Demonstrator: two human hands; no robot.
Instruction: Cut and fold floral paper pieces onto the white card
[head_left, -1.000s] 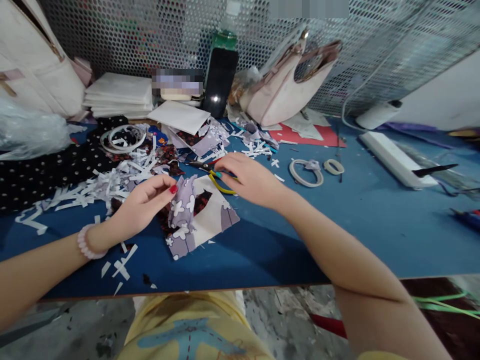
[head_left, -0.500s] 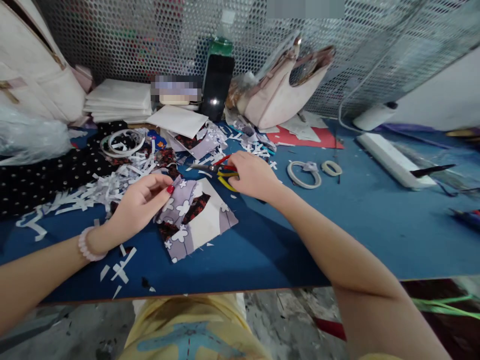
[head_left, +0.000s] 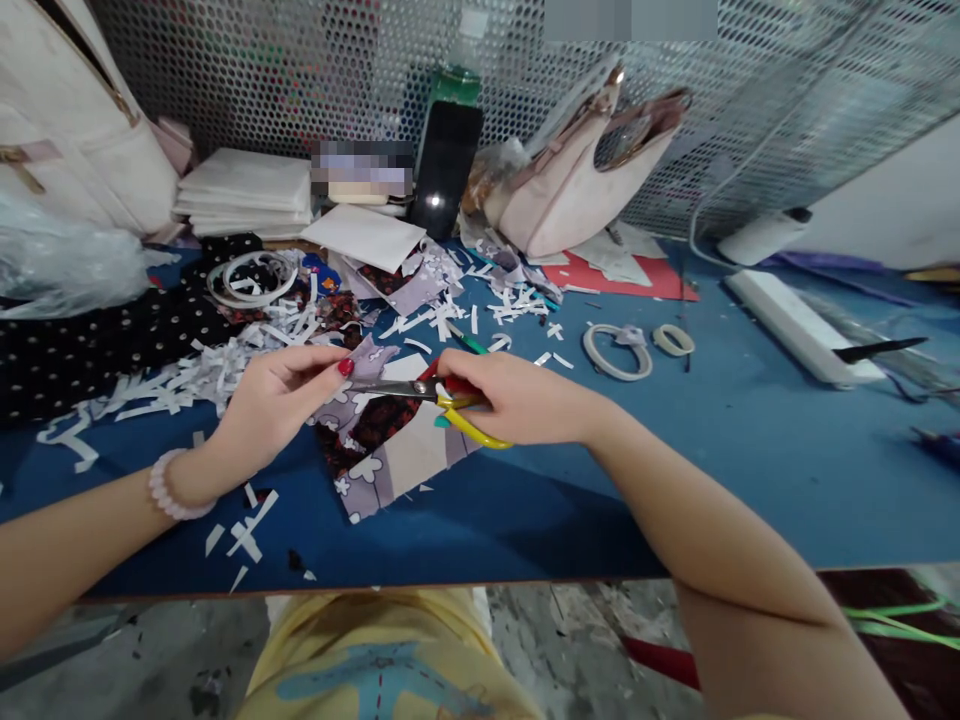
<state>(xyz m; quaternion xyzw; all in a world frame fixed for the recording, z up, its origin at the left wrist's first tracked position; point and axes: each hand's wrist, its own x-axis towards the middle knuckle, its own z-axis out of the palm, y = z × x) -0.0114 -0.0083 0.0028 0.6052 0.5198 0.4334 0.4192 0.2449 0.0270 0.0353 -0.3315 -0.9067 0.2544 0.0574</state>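
Note:
My left hand pinches the edge of a lilac fabric piece printed with white flowers. In my right hand is a pair of scissors with red and yellow handles. Its blades point left and lie along the raised fabric, near my left fingertips; whether they are parted is hard to see. Beneath lies a pale panel with lilac flowered fabric and a dark red-and-black patch on it, on the blue tabletop. My right wrist hides part of the table.
White strips lie scattered at left and behind my hands. Rolls of tape sit to the right. At the back are a phone, a stack of white sheets and a pale handbag. A white power strip lies at right.
My right hand has moved nearer with the scissors, whose blades now lie against the fabric by my left fingers. The lilac fabric edge is lifted more. The view has shifted slightly.

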